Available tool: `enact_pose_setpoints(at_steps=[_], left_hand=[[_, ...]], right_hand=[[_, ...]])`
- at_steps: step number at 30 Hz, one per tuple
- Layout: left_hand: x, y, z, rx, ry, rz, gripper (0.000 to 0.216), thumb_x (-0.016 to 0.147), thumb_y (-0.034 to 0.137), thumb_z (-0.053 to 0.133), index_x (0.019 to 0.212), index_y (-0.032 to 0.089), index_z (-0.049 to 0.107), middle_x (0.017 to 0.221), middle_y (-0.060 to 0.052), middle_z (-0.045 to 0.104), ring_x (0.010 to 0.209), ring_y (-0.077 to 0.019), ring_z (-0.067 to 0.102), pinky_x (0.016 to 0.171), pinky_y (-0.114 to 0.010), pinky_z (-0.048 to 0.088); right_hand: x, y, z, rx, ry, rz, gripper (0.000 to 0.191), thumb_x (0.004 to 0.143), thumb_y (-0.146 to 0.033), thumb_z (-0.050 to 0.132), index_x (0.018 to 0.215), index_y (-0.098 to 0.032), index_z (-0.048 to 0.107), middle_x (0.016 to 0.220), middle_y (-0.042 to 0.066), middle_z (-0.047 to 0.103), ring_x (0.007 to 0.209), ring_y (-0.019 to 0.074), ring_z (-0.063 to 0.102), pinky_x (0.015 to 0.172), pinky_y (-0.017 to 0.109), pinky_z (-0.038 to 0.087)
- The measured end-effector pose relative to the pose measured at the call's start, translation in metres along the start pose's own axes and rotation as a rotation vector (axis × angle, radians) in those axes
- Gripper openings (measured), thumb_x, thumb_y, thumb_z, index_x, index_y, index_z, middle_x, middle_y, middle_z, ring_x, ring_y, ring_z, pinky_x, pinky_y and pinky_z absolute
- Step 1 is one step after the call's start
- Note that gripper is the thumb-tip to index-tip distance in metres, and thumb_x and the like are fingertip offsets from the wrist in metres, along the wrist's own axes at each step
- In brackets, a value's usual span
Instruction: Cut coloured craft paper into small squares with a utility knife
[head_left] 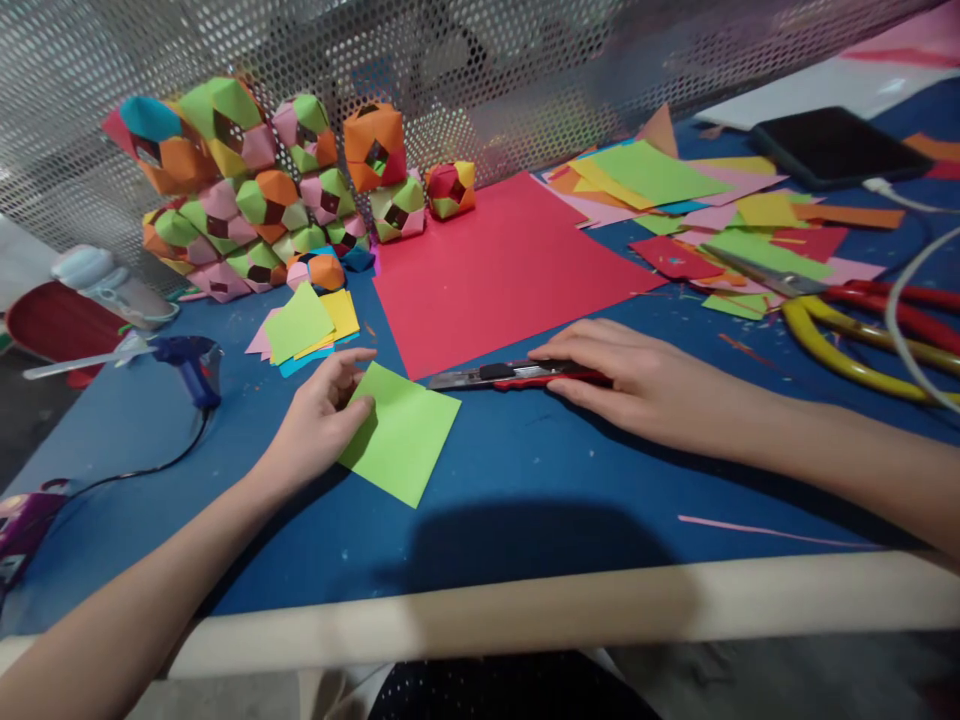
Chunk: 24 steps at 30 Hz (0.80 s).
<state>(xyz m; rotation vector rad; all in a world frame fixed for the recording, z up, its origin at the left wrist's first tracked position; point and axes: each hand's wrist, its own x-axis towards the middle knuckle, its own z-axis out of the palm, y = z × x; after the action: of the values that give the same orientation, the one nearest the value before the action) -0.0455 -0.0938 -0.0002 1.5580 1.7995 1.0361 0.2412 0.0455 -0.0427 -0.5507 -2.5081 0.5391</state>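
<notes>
I see the left hand half curled, thumb and fingertips pinching the near-left edge of a green paper square that lies flat on the blue mat. The right hand lies nearly flat over the handle of a red cutter, just below the big red sheet. I cannot tell whether it grips the cutter or merely rests there.

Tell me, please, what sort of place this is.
Probably a paper-craft worktable. Folded paper cubes are stacked against a perforated screen, loose coloured paper sheets cover part of the blue table, and a glue gun lies at the left, a utility knife under the right hand.
</notes>
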Motion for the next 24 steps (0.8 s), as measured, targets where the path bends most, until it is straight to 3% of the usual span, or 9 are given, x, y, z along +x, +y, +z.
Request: enact_pose_setpoints(at_steps=[8, 16, 20, 24], left_hand=[[0.002, 0.003, -0.001, -0.123, -0.013, -0.014, 0.039, 0.078, 0.015, 0.059, 0.117, 0.016, 0.052, 0.076, 0.003, 0.053, 0.062, -0.0089, 0.048, 0.054, -0.021, 0.036], [0.002, 0.002, -0.001, -0.076, 0.006, -0.028, 0.041, 0.078, 0.019, 0.060, 0.119, 0.017, 0.055, 0.079, 0.001, 0.057, 0.066, -0.0113, 0.053, 0.057, -0.023, 0.041], [0.001, -0.002, -0.003, 0.091, 0.058, 0.068, 0.037, 0.082, 0.022, 0.057, 0.120, 0.016, 0.055, 0.098, -0.005, 0.063, 0.083, -0.0156, 0.060, 0.070, -0.029, 0.050], [-0.002, 0.000, -0.009, 0.420, 0.075, 0.344, 0.027, 0.089, 0.021, 0.052, 0.116, 0.018, 0.059, 0.122, -0.010, 0.062, 0.113, -0.0221, 0.058, 0.098, -0.041, 0.048]], right_hand=[[0.003, 0.005, 0.001, 0.005, 0.066, 0.001, 0.030, 0.093, -0.037, 0.048, 0.111, -0.019, 0.064, 0.101, 0.011, 0.065, 0.094, 0.0272, 0.061, 0.084, 0.045, 0.049], [0.006, 0.008, -0.005, 0.033, -0.049, -0.067, 0.032, 0.095, -0.035, 0.046, 0.116, -0.020, 0.064, 0.103, 0.011, 0.066, 0.096, 0.0262, 0.061, 0.083, 0.044, 0.047], [0.005, 0.016, -0.011, 0.019, -0.078, -0.100, 0.032, 0.095, -0.036, 0.046, 0.117, -0.020, 0.064, 0.107, 0.011, 0.067, 0.099, 0.0263, 0.061, 0.084, 0.044, 0.047], [0.006, 0.020, -0.014, 0.003, -0.107, -0.116, 0.034, 0.096, -0.038, 0.045, 0.117, -0.020, 0.065, 0.109, 0.011, 0.067, 0.101, 0.0260, 0.061, 0.086, 0.044, 0.047]])
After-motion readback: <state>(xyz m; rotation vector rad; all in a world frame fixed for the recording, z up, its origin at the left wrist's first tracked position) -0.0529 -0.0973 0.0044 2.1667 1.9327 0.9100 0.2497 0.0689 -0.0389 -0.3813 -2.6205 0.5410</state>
